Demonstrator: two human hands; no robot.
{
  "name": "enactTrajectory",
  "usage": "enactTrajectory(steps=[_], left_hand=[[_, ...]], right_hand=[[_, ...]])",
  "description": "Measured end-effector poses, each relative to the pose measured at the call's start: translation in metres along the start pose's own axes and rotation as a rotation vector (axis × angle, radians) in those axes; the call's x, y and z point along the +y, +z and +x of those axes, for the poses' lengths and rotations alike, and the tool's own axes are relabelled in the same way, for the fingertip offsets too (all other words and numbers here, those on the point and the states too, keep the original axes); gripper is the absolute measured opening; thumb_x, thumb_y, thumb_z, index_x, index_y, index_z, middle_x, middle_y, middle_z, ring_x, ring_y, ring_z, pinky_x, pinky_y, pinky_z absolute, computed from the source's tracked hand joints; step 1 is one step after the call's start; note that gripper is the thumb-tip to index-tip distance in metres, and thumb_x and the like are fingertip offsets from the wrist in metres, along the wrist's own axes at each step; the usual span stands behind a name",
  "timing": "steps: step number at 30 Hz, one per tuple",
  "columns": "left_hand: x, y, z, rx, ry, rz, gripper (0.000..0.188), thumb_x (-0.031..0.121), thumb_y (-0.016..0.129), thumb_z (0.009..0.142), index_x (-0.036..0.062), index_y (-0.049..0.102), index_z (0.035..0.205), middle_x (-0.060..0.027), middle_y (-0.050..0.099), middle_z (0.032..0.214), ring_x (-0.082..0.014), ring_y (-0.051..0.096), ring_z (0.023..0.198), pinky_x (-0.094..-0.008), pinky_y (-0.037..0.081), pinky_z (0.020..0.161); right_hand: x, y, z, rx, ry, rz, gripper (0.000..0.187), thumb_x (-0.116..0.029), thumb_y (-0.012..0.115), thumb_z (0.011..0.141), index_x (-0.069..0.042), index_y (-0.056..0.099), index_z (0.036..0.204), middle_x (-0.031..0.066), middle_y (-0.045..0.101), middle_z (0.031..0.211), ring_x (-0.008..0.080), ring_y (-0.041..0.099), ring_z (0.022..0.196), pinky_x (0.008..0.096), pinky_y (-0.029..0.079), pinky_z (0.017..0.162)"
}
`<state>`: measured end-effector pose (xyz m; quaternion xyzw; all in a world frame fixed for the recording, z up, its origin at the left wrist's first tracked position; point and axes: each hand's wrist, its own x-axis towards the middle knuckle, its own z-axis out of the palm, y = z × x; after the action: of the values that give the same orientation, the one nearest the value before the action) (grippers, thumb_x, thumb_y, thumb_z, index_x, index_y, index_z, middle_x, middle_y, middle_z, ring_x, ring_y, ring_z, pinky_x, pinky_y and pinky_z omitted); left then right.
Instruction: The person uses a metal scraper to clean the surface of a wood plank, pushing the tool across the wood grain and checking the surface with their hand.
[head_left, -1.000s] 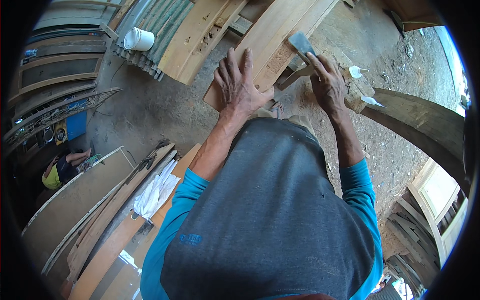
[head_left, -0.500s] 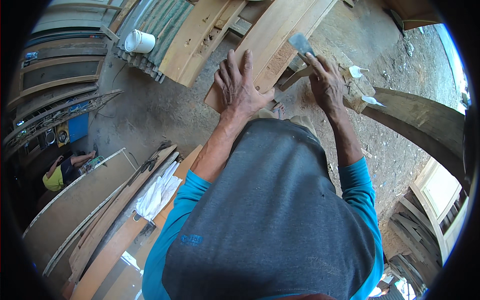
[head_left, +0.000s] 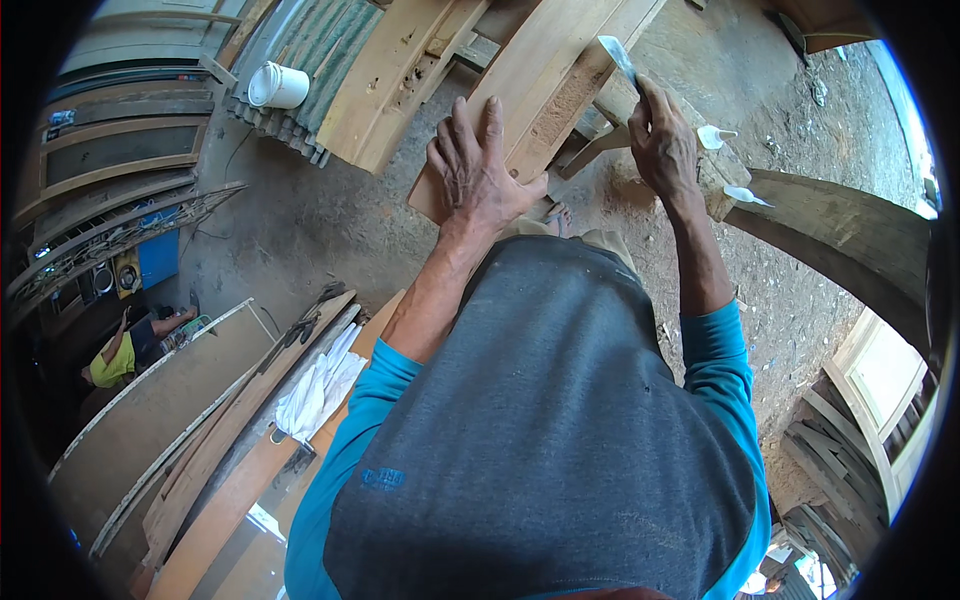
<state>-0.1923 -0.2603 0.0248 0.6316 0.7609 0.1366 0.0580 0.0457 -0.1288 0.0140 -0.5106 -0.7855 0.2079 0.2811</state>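
Observation:
My left hand [head_left: 475, 170] lies with fingers spread on the near end of a long wooden board [head_left: 550, 55], thumb stretched out to the right. To the right of the board, my right hand [head_left: 664, 150] is closed round a putty knife [head_left: 617, 56]. Its flat metal blade points away and to the left, above the board's right side; whether it touches the wood I cannot tell. A rough brown strip [head_left: 568, 108], perhaps sawdust or filler, runs along that side. The knife's handle is mostly hidden in my fingers.
Two white nozzle-tipped pieces [head_left: 712, 137] lie on a wooden support beside my right hand. A second plank [head_left: 385, 95] and a white bucket [head_left: 279, 86] on corrugated sheets are at left. Stacked boards with a white cloth [head_left: 318, 395] lie behind; a person in yellow [head_left: 115, 358] is far left.
My right hand has moved a little farther away and to the right, lifting the putty knife's blade along the board and turning it. My left hand has stayed in place.

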Motion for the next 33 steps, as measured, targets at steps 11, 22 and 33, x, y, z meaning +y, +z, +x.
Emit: enactTrajectory(steps=[11, 22, 33], left_hand=[[0.000, -0.001, 0.000, 0.028, 0.007, 0.000, 0.130, 0.048, 0.096, 0.062, 0.0131, 0.030, 0.169, -0.0308, 0.029, 0.162, -0.0515, 0.036, 0.141, -0.0672, 0.028, 0.112], [0.001, -0.003, 0.002, 0.022, 0.008, -0.003, 0.130, 0.049, 0.096, 0.062, 0.0124, 0.031, 0.169, -0.0312, 0.030, 0.162, -0.0513, 0.036, 0.142, -0.0673, 0.028, 0.113], [-0.001, -0.002, 0.001, 0.021, -0.002, 0.004, 0.130, 0.047, 0.096, 0.061, 0.0124, 0.031, 0.168, -0.0307, 0.028, 0.163, -0.0512, 0.036, 0.142, -0.0677, 0.028, 0.114]], right_hand=[[-0.005, -0.010, 0.002, -0.112, 0.026, 0.227, 0.041, -0.010, 0.063, 0.097, -0.005, 0.068, 0.138, 0.0216, 0.073, 0.113, 0.0370, 0.073, 0.101, 0.0474, 0.057, 0.090], [-0.002, -0.007, -0.002, -0.091, 0.087, 0.204, 0.042, -0.011, 0.063, 0.098, -0.009, 0.069, 0.139, 0.0172, 0.074, 0.117, 0.0321, 0.074, 0.102, 0.0431, 0.058, 0.092], [-0.010, -0.012, -0.008, -0.230, -0.017, 0.208, 0.043, -0.011, 0.065, 0.096, -0.010, 0.070, 0.138, 0.0152, 0.072, 0.106, 0.0314, 0.073, 0.098, 0.0436, 0.057, 0.087]])
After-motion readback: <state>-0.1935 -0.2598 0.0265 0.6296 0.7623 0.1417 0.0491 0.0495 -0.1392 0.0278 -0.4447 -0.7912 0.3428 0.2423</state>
